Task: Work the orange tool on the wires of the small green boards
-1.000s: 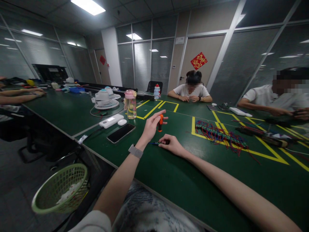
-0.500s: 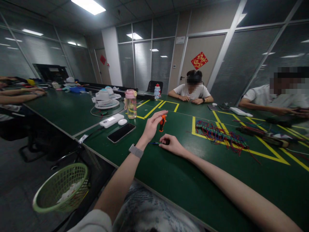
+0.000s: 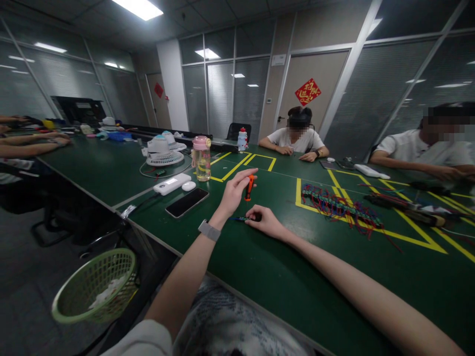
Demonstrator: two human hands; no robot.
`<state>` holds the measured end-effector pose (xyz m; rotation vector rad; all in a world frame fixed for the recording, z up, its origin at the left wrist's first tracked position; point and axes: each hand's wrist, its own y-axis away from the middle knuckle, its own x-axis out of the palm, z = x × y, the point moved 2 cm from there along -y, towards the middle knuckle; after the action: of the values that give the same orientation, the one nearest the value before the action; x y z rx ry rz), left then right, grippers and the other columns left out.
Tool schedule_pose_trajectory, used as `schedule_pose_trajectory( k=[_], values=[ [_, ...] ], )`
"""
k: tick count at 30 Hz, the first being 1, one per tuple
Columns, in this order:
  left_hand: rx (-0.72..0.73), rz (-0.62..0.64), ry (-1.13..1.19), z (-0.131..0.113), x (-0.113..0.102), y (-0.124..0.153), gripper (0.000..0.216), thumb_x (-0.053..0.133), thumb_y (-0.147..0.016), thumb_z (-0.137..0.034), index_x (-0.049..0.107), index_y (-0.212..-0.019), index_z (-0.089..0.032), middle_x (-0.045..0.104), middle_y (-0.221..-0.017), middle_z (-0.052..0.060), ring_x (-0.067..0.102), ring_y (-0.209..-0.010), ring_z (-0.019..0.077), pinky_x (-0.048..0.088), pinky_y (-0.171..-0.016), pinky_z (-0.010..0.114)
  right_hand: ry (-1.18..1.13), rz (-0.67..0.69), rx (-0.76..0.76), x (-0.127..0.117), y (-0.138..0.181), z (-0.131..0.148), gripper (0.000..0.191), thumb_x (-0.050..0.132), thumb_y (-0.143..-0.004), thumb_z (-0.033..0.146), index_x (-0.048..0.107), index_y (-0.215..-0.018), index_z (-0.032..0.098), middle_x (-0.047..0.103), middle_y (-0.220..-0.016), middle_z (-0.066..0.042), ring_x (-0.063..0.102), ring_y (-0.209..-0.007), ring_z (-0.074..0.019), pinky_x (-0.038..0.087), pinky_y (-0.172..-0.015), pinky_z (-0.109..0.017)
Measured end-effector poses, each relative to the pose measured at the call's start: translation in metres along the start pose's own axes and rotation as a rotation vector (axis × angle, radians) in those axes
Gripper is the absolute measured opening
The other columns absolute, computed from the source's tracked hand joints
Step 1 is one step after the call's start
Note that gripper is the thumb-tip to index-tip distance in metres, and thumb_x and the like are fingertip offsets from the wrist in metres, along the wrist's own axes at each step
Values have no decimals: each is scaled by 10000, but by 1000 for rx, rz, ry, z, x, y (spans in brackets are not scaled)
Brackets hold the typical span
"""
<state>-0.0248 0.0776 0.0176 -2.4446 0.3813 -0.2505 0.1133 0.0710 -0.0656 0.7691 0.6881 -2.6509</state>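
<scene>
My left hand (image 3: 236, 190) is closed around an orange and black screwdriver (image 3: 250, 187), thumb and fingers at the handle's upper part. The screwdriver stands upright, its thin shaft pointing down at a small green circuit board (image 3: 239, 218) on the table. Whether the tip touches the board I cannot tell. My right hand (image 3: 265, 221) rests on the table with its fingertips pinched on the board's right end, which they partly hide. Dark wires run from the board's left side, beneath my left wrist.
On the green table (image 3: 237, 262), a phone (image 3: 187, 202), white power bank (image 3: 172, 184), pink-lidded bottle (image 3: 201, 160) and white fans (image 3: 163, 152) stand left. Wired circuit boards (image 3: 341, 205) lie right inside yellow tape. Two people sit across; a green basket (image 3: 94, 287) is below left.
The screwdriver handle has turned a little in my left hand, and its shaft is now visible. My right hand and the board have hardly moved.
</scene>
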Motion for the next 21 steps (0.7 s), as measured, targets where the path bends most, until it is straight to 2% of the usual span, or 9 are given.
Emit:
schedule_pose_trajectory(
  k=[3, 7, 9, 11, 13, 15, 18, 21],
  values=[
    [-47, 16, 104, 2, 3, 0, 323, 500, -866, -312, 613, -1150, -206, 613, -1178, 89, 640, -957, 203, 518, -840, 369, 8, 0, -3, -1, 0, 3, 132, 658, -698, 228, 635, -797, 145, 554, -714, -5, 511, -659, -127, 431, -622, -266],
    [-14, -49, -33, -5, 2, 3, 289, 617, -790, -288, 662, -1056, -185, 658, -973, 67, 640, -816, 154, 532, -733, 287, 9, 0, -5, -1, 0, 3, 130, 657, -703, 234, 638, -799, 148, 564, -723, -8, 512, -664, -128, 434, -631, -269],
    [29, -98, -146, -8, 0, 3, 235, 649, -761, -273, 695, -977, -194, 633, -989, 59, 620, -825, 140, 520, -710, 252, 7, -3, -6, -1, 0, 3, 131, 657, -706, 239, 639, -799, 149, 566, -721, -7, 511, -661, -126, 433, -629, -266],
    [62, -122, -192, -8, -2, 2, 190, 621, -782, -270, 710, -936, -204, 606, -1066, 64, 602, -931, 156, 509, -763, 248, 9, -6, -8, -1, 0, 2, 127, 659, -707, 243, 638, -792, 150, 563, -713, -4, 509, -656, -125, 430, -623, -263],
    [56, -98, -117, -4, -3, 1, 217, 548, -831, -273, 702, -972, -213, 585, -1157, 70, 583, -1023, 181, 506, -818, 277, 14, -6, -9, -1, 0, 2, 123, 661, -706, 241, 638, -783, 148, 560, -706, -4, 508, -656, -126, 425, -619, -262],
    [17, -45, 13, 1, -2, 0, 270, 489, -862, -275, 669, -1054, -216, 583, -1196, 77, 602, -1008, 194, 519, -816, 320, 17, -2, -12, -1, 0, 2, 120, 662, -706, 237, 640, -783, 147, 563, -709, -6, 509, -660, -128, 424, -621, -263],
    [-32, -24, 100, 3, 0, 0, 308, 489, -864, -282, 627, -1126, -199, 630, -1110, 85, 636, -901, 181, 534, -770, 332, 11, 0, -20, -1, 0, 3, 118, 660, -711, 238, 640, -787, 150, 571, -723, -8, 512, -669, -128, 428, -636, -266],
    [-14, -82, -30, -2, 0, 1, 282, 577, -815, -280, 653, -1070, -187, 654, -960, 61, 622, -810, 144, 523, -716, 274, 3, 1, -16, -1, 0, 4, 126, 660, -712, 243, 638, -792, 148, 568, -726, -7, 513, -671, -127, 429, -642, -266]
  ],
)
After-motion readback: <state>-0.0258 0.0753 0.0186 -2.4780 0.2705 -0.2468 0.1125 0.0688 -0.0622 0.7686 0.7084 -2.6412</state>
